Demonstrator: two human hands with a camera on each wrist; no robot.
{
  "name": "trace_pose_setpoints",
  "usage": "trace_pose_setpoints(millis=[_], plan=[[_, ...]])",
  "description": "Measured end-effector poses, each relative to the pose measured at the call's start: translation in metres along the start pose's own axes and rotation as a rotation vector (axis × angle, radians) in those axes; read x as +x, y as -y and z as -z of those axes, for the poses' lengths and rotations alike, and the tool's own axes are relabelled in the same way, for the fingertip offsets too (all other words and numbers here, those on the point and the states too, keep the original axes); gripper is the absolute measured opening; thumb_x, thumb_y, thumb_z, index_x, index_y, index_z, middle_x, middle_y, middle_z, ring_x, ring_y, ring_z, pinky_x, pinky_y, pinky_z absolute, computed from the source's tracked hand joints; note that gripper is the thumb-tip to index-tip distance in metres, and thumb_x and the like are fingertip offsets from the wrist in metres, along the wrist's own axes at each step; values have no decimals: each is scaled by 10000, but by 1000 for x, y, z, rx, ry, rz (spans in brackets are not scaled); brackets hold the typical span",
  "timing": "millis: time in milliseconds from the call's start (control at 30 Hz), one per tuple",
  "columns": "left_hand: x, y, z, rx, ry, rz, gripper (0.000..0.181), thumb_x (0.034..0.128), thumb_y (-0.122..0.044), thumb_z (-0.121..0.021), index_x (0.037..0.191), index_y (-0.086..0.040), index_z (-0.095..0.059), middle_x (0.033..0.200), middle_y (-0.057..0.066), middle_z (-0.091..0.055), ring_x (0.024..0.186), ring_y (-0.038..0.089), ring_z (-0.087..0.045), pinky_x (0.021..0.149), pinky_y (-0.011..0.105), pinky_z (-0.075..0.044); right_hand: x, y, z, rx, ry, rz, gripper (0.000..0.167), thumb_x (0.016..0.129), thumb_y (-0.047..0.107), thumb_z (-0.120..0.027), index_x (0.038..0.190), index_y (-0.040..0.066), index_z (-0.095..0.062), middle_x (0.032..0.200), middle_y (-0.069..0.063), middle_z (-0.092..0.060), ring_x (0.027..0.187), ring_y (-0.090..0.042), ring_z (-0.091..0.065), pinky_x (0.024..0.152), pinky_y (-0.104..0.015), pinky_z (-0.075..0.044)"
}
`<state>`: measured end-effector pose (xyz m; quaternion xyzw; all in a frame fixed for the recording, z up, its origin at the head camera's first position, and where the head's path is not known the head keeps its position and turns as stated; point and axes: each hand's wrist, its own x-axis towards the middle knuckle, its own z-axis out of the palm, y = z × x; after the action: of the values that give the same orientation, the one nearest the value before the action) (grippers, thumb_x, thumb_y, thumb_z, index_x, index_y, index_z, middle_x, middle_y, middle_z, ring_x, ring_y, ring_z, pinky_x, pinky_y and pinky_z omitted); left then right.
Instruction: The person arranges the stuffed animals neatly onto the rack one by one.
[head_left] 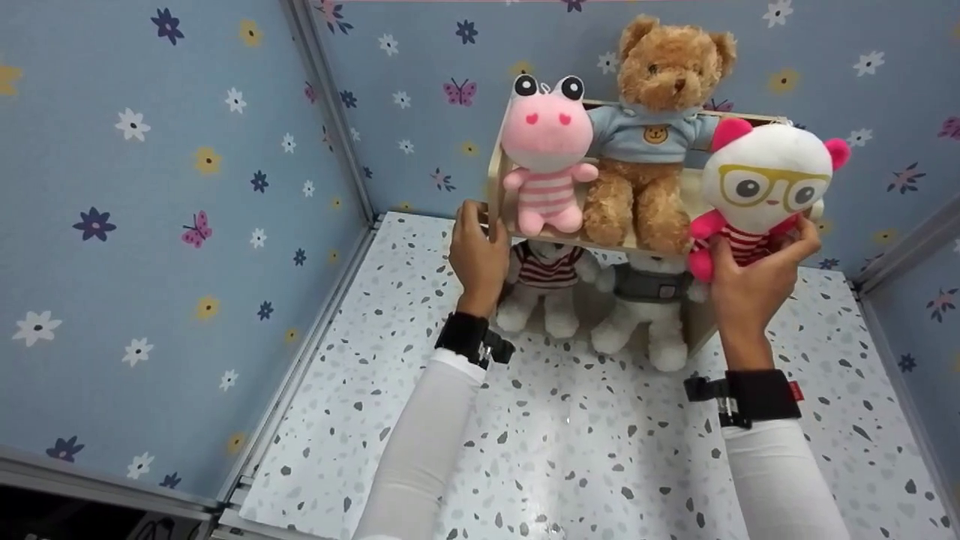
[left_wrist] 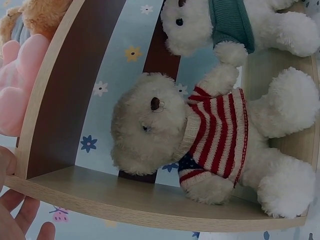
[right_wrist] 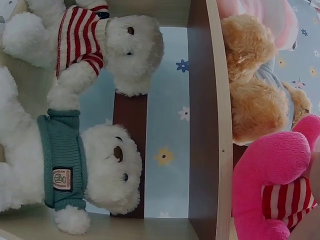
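My right hand (head_left: 757, 292) grips a white-headed panda plush (head_left: 776, 165) with pink ears, yellow glasses and a red-striped body, at the right end of a small wooden shelf's (left_wrist: 125, 205) upper tier. At the shelf's left side, my left hand (head_left: 480, 255) holds the edge of the side board, thumb and fingers on either side of it. A pink plush (head_left: 547, 139) with bulging eyes sits upper left. Beside it, in the middle, is a brown teddy bear (head_left: 637, 180) in a blue hoodie.
On the lower tier sit two white teddy bears, one in a striped sweater (left_wrist: 215, 135), one in a green sweater (right_wrist: 62, 155). The shelf stands on a speckled white table (head_left: 540, 435). Blue flowered walls (head_left: 172, 262) enclose the back and sides.
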<state>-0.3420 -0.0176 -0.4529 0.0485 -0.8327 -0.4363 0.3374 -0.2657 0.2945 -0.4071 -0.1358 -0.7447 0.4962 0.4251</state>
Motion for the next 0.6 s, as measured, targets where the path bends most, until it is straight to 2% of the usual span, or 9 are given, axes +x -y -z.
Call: trace_pose_setpoints(millis=[167, 333, 600], plan=[[0, 0, -1, -1, -2, -4, 200, 935, -183, -700, 1082, -111, -584, 1028, 40, -676, 867, 195, -673, 667, 349, -544, 5, -1, -3, -51, 6, -11, 825, 834, 241, -832, 1475, 193, -314, 1450, -63, -578, 1304, -95, -566, 1106, -221, -420], [-2, 2, -2, -13, -1, -18, 182, 948, -184, -675, 1085, -112, -579, 1027, 44, -669, 880, 232, -693, 650, 362, -541, 11, -5, -6, -97, 1, 20, 815, 841, 281, -819, 1476, 179, -318, 1450, -83, -574, 1307, -115, -566, 1106, -233, -418], [-2, 3, -2, -13, -2, -19, 182, 952, -183, -674, 1084, -106, -574, 1027, 50, -672, 878, 236, -692, 652, 366, -544, 17, -5, -13, -176, 37, -28, 843, 879, 339, -793, 1506, 192, -250, 1578, -48, -417, 1412, -106, -466, 1172, -231, -349]])
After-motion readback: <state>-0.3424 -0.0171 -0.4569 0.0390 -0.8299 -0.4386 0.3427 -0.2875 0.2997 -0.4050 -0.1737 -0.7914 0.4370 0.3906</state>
